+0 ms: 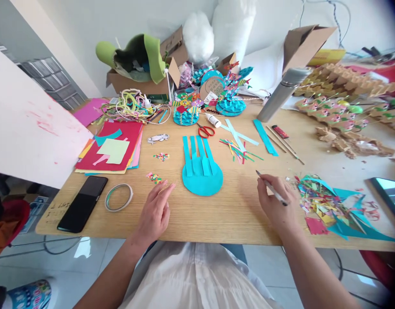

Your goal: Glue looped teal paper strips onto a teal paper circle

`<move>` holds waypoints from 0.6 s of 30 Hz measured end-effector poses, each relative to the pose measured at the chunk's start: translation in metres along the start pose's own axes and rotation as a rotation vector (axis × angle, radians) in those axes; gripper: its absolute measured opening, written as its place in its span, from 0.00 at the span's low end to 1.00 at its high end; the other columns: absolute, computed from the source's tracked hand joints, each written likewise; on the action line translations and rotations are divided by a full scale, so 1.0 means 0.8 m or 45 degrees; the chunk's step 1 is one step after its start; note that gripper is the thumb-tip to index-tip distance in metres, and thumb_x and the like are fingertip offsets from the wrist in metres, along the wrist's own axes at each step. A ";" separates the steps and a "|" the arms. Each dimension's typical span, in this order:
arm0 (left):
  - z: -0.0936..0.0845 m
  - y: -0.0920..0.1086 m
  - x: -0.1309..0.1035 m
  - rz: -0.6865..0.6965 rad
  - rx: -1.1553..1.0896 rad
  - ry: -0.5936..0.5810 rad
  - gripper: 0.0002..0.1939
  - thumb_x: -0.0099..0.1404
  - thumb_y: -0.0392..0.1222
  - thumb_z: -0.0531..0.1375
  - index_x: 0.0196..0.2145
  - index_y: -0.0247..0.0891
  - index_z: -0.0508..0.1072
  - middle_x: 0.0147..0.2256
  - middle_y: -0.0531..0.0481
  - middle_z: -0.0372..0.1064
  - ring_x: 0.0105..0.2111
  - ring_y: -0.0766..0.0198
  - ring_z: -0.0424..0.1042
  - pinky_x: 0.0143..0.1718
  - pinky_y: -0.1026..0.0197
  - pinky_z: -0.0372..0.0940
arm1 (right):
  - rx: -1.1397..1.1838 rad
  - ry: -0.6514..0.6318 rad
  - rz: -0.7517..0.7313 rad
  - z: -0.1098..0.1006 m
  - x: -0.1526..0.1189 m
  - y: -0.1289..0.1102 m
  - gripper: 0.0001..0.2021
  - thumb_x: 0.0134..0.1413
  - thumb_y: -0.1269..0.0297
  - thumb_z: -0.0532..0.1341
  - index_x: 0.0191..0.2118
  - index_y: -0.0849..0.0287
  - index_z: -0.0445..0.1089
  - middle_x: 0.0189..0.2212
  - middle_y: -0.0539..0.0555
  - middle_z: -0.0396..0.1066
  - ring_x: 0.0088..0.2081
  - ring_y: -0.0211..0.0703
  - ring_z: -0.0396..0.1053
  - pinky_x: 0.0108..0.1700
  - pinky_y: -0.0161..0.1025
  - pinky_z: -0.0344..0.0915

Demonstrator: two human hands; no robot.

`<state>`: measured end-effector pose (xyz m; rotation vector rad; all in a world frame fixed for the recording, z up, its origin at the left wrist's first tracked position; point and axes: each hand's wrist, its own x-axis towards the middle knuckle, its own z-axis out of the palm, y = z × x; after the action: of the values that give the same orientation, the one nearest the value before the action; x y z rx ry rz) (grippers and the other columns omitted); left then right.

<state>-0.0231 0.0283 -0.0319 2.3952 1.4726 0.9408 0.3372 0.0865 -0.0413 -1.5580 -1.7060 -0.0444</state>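
My right hand [277, 201] is closed around a slim pen [272, 189], its dark tip pointing up and left above the wooden table. Over the table left of centre, my left hand [156, 209] has its fingers stretched out and holds nothing. Between the hands lies a blue paper oval [203, 182] with several blue strips [193, 150] reaching upward from it. Small piles of coloured paper bits [154, 177] lie just above my left hand. Thin coloured strips [240, 151] are scattered to the right of the blue piece.
A tape roll [119, 197] and black phone [82, 204] lie at the left. Red scissors [206, 131], a glue bottle [213, 120] and a grey thermos [283, 95] are farther back. Paper scraps [329, 201] are heaped right of my right hand. Stacked coloured sheets [88, 154] sit back left.
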 end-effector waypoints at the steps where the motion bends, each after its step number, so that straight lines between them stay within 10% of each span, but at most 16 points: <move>1: 0.002 0.000 -0.006 -0.008 0.008 0.004 0.34 0.67 0.26 0.48 0.68 0.43 0.50 0.61 0.41 0.62 0.65 0.53 0.55 0.63 0.42 0.59 | -0.083 -0.066 -0.083 -0.004 -0.007 0.008 0.07 0.59 0.65 0.56 0.41 0.55 0.70 0.34 0.57 0.74 0.37 0.49 0.71 0.42 0.46 0.67; 6: 0.010 -0.001 -0.019 0.032 0.050 0.071 0.34 0.67 0.27 0.48 0.68 0.44 0.50 0.59 0.42 0.63 0.63 0.52 0.58 0.61 0.43 0.62 | -0.400 -0.275 -0.137 -0.002 -0.018 0.031 0.23 0.51 0.76 0.52 0.53 0.58 0.68 0.44 0.62 0.72 0.50 0.58 0.63 0.52 0.55 0.62; 18: 0.008 0.004 -0.016 0.084 0.092 0.272 0.31 0.66 0.27 0.49 0.65 0.42 0.55 0.56 0.42 0.67 0.60 0.54 0.63 0.59 0.45 0.65 | -0.573 -0.106 0.094 0.018 -0.017 0.030 0.25 0.60 0.71 0.46 0.62 0.64 0.61 0.56 0.65 0.67 0.61 0.60 0.54 0.59 0.60 0.52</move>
<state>-0.0208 0.0168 -0.0409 2.4729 1.5298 1.2122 0.3486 0.0885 -0.0705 -1.9712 -1.7832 -0.3513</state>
